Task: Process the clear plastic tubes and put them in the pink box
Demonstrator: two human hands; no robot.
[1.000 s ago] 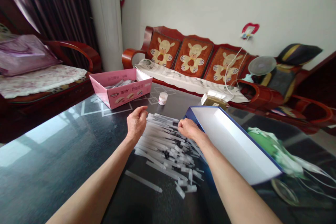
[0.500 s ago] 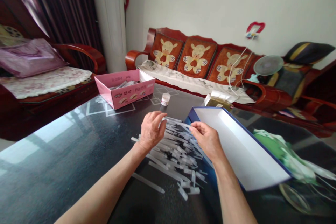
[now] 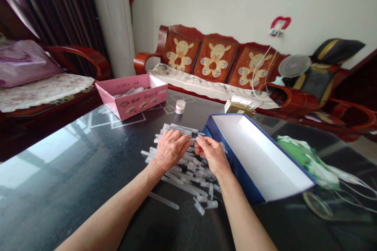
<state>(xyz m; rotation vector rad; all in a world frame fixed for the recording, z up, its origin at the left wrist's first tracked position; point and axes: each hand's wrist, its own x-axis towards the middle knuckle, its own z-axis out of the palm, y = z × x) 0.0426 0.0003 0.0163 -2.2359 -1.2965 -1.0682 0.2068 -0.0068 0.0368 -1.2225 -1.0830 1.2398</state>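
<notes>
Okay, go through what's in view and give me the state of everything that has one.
clear plastic sticks: loose, heaped on the table
left hand: resting on the sticks, fingers down
right hand: fingers pinched at the sticks, grip unclear
pink cardboard box: open, sticks inside
blue-edged white box: open, beside the sticks
small white jar: upright

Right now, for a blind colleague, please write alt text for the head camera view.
The left hand lies on a loose pile of translucent plastic sticks on a glossy black table; the right hand pinches at it beside an open blue-and-white box. A pink carton stands beyond.
</notes>
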